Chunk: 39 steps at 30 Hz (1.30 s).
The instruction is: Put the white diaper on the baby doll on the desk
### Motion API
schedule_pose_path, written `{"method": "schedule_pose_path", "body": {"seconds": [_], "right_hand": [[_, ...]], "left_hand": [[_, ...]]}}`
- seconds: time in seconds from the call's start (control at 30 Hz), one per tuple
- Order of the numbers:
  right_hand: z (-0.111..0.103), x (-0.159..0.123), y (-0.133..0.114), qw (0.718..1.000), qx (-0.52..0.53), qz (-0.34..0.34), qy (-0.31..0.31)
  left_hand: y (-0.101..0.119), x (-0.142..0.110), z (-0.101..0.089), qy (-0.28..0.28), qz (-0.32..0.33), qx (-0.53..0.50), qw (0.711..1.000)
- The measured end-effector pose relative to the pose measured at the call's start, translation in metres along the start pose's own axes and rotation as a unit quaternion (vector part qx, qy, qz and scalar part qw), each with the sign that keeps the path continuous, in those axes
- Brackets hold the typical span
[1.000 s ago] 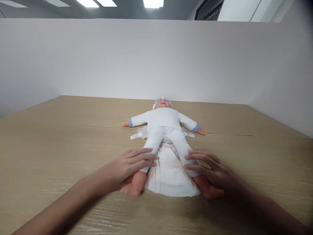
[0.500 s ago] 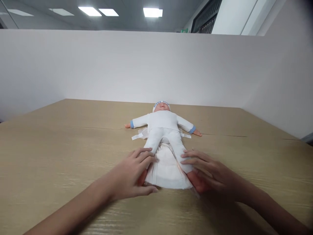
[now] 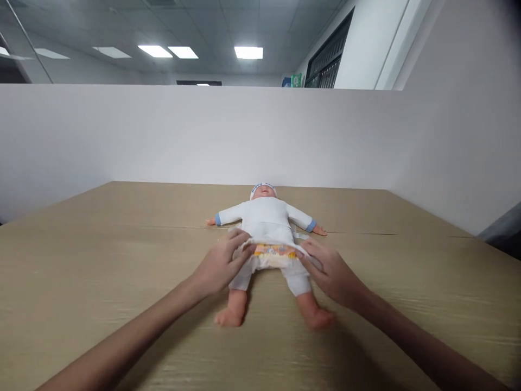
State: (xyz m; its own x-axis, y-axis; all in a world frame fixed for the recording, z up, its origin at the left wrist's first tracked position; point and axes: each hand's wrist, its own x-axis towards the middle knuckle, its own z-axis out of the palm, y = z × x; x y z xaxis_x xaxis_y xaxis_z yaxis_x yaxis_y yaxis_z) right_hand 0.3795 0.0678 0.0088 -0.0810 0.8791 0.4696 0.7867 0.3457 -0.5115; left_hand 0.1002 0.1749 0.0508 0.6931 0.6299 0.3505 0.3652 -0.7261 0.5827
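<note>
Mid worktop (image 3: 163, 244), head nr far edge, doll (image 3: 266, 217) lies on its back, legs apart, prob so diaper (image 3: 277, 251) fits btwn them; L hand (image 3: 223, 262) & R hand (image 3: 330, 270), part-curled, each pinch one side of its front panel, prob to keep it level
</note>
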Motion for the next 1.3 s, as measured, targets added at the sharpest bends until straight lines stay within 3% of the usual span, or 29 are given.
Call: {"method": "schedule_pose_path", "body": {"seconds": [0.13,0.27,0.37,0.5,0.7,0.8,0.93,1.0,1.1,1.2,1.3], "right_hand": [[0.004,0.067,0.019,0.984,0.117,0.102,0.088],[0.028,0.119,0.051,0.957,0.192,0.198,0.089],[0.044,0.130,0.068,0.938,0.259,0.223,0.056],[0.043,0.109,0.066,0.925,0.305,0.227,0.022],[0.021,0.058,0.043,0.919,0.297,0.251,-0.057],[0.012,0.044,0.039,0.926,0.283,0.242,-0.069],[0.000,0.025,0.045,0.945,0.238,0.218,-0.052],[-0.003,0.010,0.051,0.966,0.151,0.210,-0.025],[-0.002,-0.014,0.059,0.982,-0.003,0.189,-0.003],[0.004,-0.027,0.064,0.982,-0.075,0.171,0.007],[0.011,-0.029,0.067,0.978,-0.086,0.192,0.005]], "left_hand": [[-0.024,0.061,-0.004,0.085,-0.067,-0.101,0.989],[-0.061,0.109,0.010,0.055,-0.141,-0.206,0.967],[-0.083,0.117,0.025,0.034,-0.171,-0.266,0.948],[-0.089,0.094,0.028,0.009,-0.190,-0.315,0.930],[-0.063,0.042,0.004,-0.083,-0.233,-0.378,0.892],[-0.059,0.031,-0.009,-0.086,-0.225,-0.350,0.905],[-0.063,0.034,-0.023,-0.023,-0.205,-0.280,0.938],[-0.058,0.038,-0.027,0.015,-0.179,-0.218,0.959],[-0.034,0.045,-0.025,0.054,-0.112,-0.113,0.986],[-0.001,0.056,-0.009,0.019,0.005,-0.033,0.999],[0.020,0.068,0.018,-0.042,0.108,0.053,0.992]]}}
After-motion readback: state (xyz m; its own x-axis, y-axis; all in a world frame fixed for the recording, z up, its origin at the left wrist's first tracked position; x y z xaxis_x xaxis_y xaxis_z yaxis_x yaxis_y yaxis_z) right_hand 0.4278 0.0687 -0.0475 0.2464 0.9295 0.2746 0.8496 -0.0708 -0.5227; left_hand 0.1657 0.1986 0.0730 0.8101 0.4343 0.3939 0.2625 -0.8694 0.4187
